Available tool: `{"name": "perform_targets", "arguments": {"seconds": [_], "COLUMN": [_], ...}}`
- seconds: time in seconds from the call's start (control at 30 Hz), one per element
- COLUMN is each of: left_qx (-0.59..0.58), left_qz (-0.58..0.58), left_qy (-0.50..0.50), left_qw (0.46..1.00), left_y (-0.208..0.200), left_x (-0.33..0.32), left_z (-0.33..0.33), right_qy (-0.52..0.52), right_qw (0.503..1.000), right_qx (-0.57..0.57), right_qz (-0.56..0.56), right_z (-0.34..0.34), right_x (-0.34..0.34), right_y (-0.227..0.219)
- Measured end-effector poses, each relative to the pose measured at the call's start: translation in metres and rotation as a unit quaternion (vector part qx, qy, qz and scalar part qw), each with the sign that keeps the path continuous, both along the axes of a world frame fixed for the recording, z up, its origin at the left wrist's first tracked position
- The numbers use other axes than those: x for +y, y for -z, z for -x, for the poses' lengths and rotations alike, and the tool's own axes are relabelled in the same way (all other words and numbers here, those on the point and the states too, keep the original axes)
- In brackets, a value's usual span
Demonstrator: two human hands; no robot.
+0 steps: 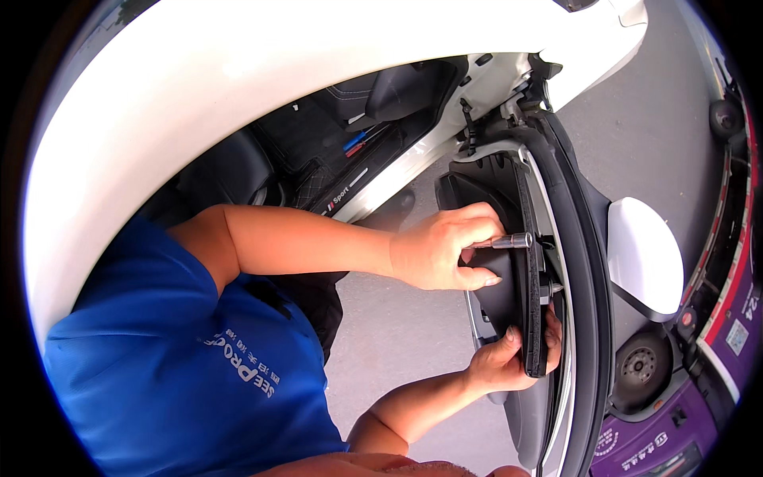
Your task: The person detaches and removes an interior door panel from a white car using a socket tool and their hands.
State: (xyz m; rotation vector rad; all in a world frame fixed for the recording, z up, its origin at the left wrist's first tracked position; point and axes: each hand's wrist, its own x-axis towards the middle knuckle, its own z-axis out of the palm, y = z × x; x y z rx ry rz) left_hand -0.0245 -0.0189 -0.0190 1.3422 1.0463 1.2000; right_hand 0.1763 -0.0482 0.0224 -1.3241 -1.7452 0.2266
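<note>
Along the inner side of an open car door point(584, 262), a dark panel point(535, 338) stands edge-on, apparently partly apart from the door frame. The left hand point(451, 245) is closed around a slim metal tool point(513, 240), its round silver end lying across the panel's upper half. The right hand point(520, 350) grips the panel's lower end, thumb on the near face and fingers wrapped round the far one. Between the two hands, a small pointed metal piece point(556, 288) juts from the panel's far side. Tools with blue and red handles point(355, 143) lie inside the white car point(238, 71); beyond the door are its white mirror point(648, 258) and a purple vehicle point(675, 433).
</note>
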Motion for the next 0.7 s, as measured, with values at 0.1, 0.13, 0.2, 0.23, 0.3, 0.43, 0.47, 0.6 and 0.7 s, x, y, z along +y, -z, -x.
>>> {"name": "perform_targets", "arguments": {"seconds": [0.1, 0.13, 0.2, 0.23, 0.3, 0.43, 0.47, 0.6, 0.7], "left_qx": [0.028, 0.044, 0.100, 0.096, 0.161, 0.228, 0.229, 0.250, 0.241], "left_qz": [-0.016, -0.014, -0.146, -0.165, -0.204, -0.224, -0.211, -0.241, -0.272], "left_qy": [-0.028, -0.041, -0.064, -0.044, 0.045, 0.191, 0.184, 0.103, 0.066], "left_qw": [0.999, 0.998, 0.982, 0.981, 0.965, 0.928, 0.932, 0.932, 0.929], "left_y": [-0.004, -0.009, -0.011, -0.012, -0.025, -0.036, -0.035, -0.024, -0.018], "left_x": [0.000, 0.000, 0.004, 0.007, 0.025, 0.052, 0.049, 0.041, 0.040], "left_z": [0.001, 0.004, 0.012, 0.014, 0.026, 0.042, 0.040, 0.024, 0.020], "right_qy": [-0.012, -0.014, 0.003, 0.001, -0.013, -0.008, -0.008, -0.010, -0.002], "right_qw": [0.999, 0.998, 0.996, 0.993, 0.990, 0.992, 0.991, 0.985, 0.986], "right_qx": [0.043, 0.060, 0.085, 0.109, 0.132, 0.067, 0.070, 0.125, 0.118], "right_qz": [0.018, 0.017, 0.033, 0.042, 0.056, 0.109, 0.115, 0.117, 0.119], "right_z": [0.004, 0.002, 0.009, 0.010, 0.010, 0.014, 0.015, 0.027, 0.031], "right_x": [0.000, -0.001, -0.003, -0.004, -0.003, -0.001, 0.001, 0.010, 0.010], "right_y": [-0.002, 0.002, 0.001, 0.002, 0.005, -0.012, -0.016, -0.022, -0.022]}}
